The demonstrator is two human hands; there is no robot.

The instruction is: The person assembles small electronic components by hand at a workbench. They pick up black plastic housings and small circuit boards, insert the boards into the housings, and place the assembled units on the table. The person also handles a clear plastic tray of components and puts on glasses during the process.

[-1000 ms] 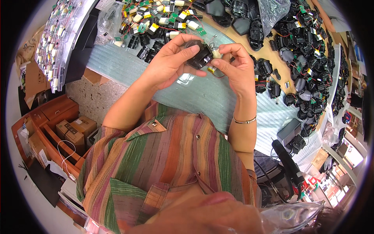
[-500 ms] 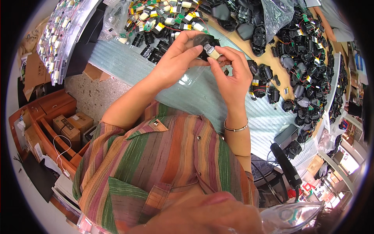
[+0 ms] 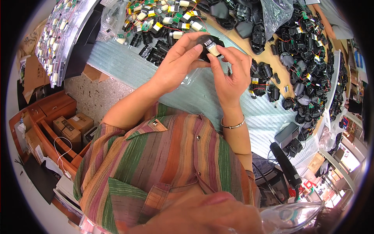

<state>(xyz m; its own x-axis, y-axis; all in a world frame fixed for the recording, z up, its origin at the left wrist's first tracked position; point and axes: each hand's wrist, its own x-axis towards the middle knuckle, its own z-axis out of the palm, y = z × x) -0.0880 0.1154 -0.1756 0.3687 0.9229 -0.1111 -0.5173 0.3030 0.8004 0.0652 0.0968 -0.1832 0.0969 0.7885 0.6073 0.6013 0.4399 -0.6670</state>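
Note:
Above the foam-covered bench, my left hand [image 3: 176, 65] grips a black plastic housing [image 3: 219, 41], thumb toward me and fingers behind it. A small cream-coloured block [image 3: 213, 49] with a silvery, dark-striped end lies against the housing's open face. My right hand [image 3: 234, 72] has its thumb and index finger closed at the block and the housing's right edge. The fingers hide part of both pieces, so how far the block sits inside cannot be made out.
Beyond my hands lie small batteries, green circuit boards and red wires [image 3: 156, 25]. Black housings [image 3: 300, 70] are heaped on the right. Clear plastic bags [image 3: 276, 17] rest at the back. A black handheld tool [image 3: 286, 163] stands at the lower right; clear trays [image 3: 58, 39] stand left.
The housing has turned in my hands and the cream block now lies flatter against it. My right fingers have shifted slightly with it.

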